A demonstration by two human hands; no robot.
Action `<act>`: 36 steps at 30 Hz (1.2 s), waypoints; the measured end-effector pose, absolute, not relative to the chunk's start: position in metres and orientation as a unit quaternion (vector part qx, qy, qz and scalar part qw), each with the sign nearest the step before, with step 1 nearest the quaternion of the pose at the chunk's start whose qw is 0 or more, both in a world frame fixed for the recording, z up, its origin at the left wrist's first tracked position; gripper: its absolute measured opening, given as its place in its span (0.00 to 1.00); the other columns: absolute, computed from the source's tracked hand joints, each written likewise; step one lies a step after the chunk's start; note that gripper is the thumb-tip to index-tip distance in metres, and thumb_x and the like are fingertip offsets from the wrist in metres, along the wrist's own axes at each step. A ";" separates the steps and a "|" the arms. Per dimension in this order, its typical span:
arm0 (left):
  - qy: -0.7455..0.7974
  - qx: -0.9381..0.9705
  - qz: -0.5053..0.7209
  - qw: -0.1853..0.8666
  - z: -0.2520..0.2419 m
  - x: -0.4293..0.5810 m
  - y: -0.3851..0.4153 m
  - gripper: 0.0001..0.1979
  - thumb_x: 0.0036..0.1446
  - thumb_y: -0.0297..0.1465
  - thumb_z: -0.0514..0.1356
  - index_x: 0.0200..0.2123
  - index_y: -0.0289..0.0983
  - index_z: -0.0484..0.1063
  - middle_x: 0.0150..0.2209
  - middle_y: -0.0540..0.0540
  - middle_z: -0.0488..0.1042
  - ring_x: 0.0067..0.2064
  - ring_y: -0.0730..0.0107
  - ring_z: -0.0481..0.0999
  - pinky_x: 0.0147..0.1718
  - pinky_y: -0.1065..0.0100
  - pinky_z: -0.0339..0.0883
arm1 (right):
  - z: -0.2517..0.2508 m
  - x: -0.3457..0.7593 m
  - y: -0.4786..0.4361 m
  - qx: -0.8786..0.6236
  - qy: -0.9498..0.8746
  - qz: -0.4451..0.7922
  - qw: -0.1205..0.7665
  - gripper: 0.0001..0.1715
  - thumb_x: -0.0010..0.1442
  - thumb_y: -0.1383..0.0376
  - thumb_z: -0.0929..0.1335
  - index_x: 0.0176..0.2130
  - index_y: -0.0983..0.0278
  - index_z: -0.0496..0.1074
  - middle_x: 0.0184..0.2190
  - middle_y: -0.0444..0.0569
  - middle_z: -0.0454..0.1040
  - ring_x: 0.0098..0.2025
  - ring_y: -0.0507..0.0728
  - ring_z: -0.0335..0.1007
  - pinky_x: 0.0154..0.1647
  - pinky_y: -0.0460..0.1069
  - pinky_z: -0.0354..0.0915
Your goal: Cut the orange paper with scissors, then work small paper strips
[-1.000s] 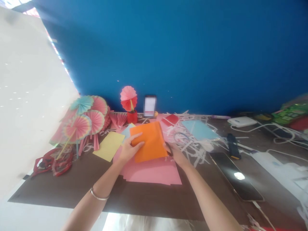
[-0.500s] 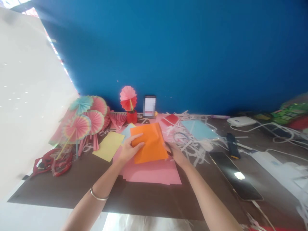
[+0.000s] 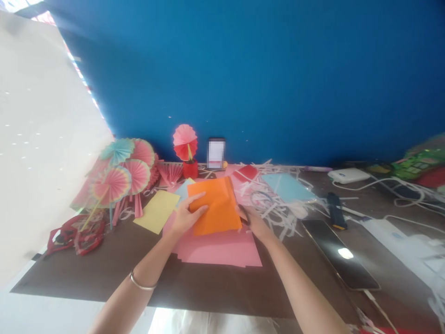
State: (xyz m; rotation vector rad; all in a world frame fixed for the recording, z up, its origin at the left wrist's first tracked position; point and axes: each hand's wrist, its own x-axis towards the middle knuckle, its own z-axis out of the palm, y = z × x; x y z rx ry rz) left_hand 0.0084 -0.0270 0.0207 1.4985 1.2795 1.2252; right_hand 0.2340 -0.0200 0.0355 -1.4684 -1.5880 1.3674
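An orange sheet of paper (image 3: 217,204) is held between both hands above a stack of pink sheets (image 3: 222,248) on the dark brown table. My left hand (image 3: 184,215) grips its left edge, fingers spread over the front. At the sheet's lower right edge is my right hand (image 3: 253,221), pinching it; something dark shows between the fingers, too small to name. A yellow sheet (image 3: 158,210) lies just to the left.
Folded paper fans (image 3: 120,174) stand at the back left, a small fan in a red cup (image 3: 189,160) behind. White paper strips (image 3: 278,211), a light blue sheet (image 3: 287,188), a phone (image 3: 339,253), a dark utility knife (image 3: 336,211), a white power bank (image 3: 349,175) and cables lie on the right.
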 end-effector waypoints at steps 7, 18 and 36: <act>0.506 0.597 0.489 0.385 0.019 0.008 -0.026 0.20 0.51 0.35 0.62 0.49 0.41 0.70 0.54 0.45 0.69 0.55 0.62 0.68 0.53 0.64 0.64 | 0.036 0.234 -0.021 -0.559 -0.589 0.507 0.290 0.26 0.50 0.43 0.62 0.25 0.64 0.65 0.16 0.41 0.61 0.18 0.53 0.65 0.14 0.44 0.56; 0.504 0.591 0.497 0.387 0.017 0.010 -0.026 0.21 0.50 0.34 0.62 0.49 0.42 0.70 0.54 0.45 0.69 0.55 0.62 0.68 0.53 0.63 0.63 | 0.031 0.232 -0.021 -0.554 -0.577 0.510 0.317 0.27 0.51 0.43 0.62 0.24 0.64 0.65 0.15 0.41 0.61 0.17 0.52 0.64 0.13 0.43 0.58; 0.495 0.576 0.504 0.412 0.017 0.011 -0.028 0.21 0.50 0.35 0.62 0.49 0.43 0.70 0.55 0.46 0.67 0.54 0.62 0.69 0.50 0.64 0.66 | 0.029 0.233 -0.021 -0.541 -0.569 0.520 0.336 0.25 0.47 0.45 0.66 0.26 0.64 0.69 0.18 0.45 0.66 0.21 0.54 0.67 0.15 0.46 0.65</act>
